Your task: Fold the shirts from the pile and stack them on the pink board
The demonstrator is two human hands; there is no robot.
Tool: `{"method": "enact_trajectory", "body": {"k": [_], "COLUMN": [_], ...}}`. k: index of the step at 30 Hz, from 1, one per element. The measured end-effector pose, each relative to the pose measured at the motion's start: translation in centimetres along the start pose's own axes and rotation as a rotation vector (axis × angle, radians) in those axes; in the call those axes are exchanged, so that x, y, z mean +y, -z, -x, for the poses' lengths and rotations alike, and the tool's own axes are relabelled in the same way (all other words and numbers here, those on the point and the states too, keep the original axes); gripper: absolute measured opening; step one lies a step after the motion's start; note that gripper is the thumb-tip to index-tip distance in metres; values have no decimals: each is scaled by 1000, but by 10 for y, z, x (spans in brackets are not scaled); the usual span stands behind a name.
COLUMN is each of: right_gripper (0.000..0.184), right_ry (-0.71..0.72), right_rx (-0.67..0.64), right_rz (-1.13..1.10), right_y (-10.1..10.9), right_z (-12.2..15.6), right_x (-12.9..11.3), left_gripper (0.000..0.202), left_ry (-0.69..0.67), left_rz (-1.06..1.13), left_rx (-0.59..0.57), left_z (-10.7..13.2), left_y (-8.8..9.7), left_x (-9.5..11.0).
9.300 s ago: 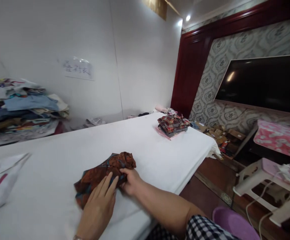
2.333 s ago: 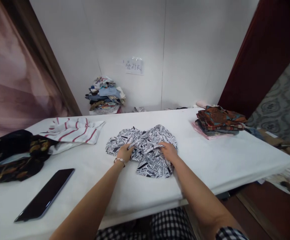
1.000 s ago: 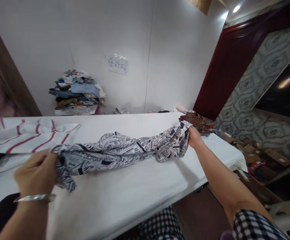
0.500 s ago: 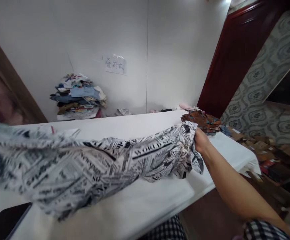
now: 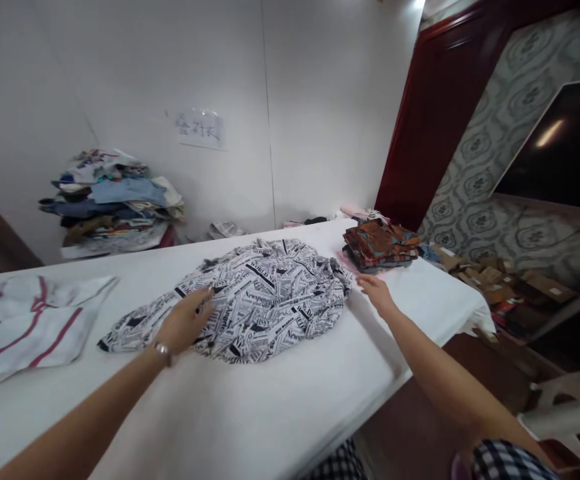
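Observation:
A rumpled shirt [image 5: 270, 293] with a black-and-white newspaper print lies on the white table [image 5: 270, 413], one narrow part stretching out to the left. My left hand [image 5: 184, 323], with a bracelet at the wrist, is over the shirt's left part, fingers extended and slightly apart. At the shirt's right edge is my right hand [image 5: 377, 295], its fingertips close to the cloth and apparently loose; whether they touch it is hard to see. A white cloth garment [image 5: 65, 320] with red stripes lies flat at the table's left.
Folded brown patterned clothes [image 5: 383, 241] are stacked at the table's right end. A tall pile of clothes [image 5: 115, 200] stands behind the table at left. Beyond the right end lie cardboard packages [image 5: 500, 280]. A white plastic chair [image 5: 565, 417] is at lower right.
The printed shirt, held stretched in the air before, now rests bunched on the table. My left hand has come into view over it. The view has turned somewhat right.

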State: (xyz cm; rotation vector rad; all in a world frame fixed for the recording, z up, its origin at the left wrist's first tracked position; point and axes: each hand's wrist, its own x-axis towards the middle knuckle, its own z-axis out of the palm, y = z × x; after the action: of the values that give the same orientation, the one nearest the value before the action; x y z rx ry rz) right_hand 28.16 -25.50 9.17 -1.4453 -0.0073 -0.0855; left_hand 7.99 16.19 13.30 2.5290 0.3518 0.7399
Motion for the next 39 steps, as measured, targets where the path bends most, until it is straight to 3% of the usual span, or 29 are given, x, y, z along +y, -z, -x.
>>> {"method": "enact_trajectory", "body": {"k": [2,4,8,13,15,17,20,26,29,32,35,39], "right_gripper": [24,28,40,69,67,49,30,30,43,60,61,45], "right_ry": [-16,-15,52,153,216,320,363,79,29,-6,88,463], "right_rx": [-102,-210,-379,-535,-568,-603,-566,-191,-115,-112,-183,-310], "right_rz": [88,181,323,641,703,730,609,15,-90,-77,117,377], "right_y": [13,18,5,-35,-53,-67,-75,-55,-49,-43,-35,-30], "right_z": [26,51,92,119,122,120,111,90,98,123,155,194], "right_x": [12,22,35,34,33,34,35,15,14,30,50,54], "left_gripper": [35,36,35,42,40,33,29,31,32,33,33,32], "left_ry": [-154,-251,-347,-387,-374,-363,-335,-40,-58,-101,-39,16], "left_rz": [-58,-114,-201,-282,-277,-256,-182,-39,-15,-32,-31,-34], "left_rx": [-89,-57,-40,-168,-161,-149,-133,77,28,-63,-92,16], "left_z": [39,69,102,108,102,92,76,71,84,102,115,110], "left_y": [-13,-15,-12,-27,-37,-44,-42,6,18,14,9,13], "left_x": [-19,-31,-36,-34,-33,-29,-16,32,55,62,55,49]}}
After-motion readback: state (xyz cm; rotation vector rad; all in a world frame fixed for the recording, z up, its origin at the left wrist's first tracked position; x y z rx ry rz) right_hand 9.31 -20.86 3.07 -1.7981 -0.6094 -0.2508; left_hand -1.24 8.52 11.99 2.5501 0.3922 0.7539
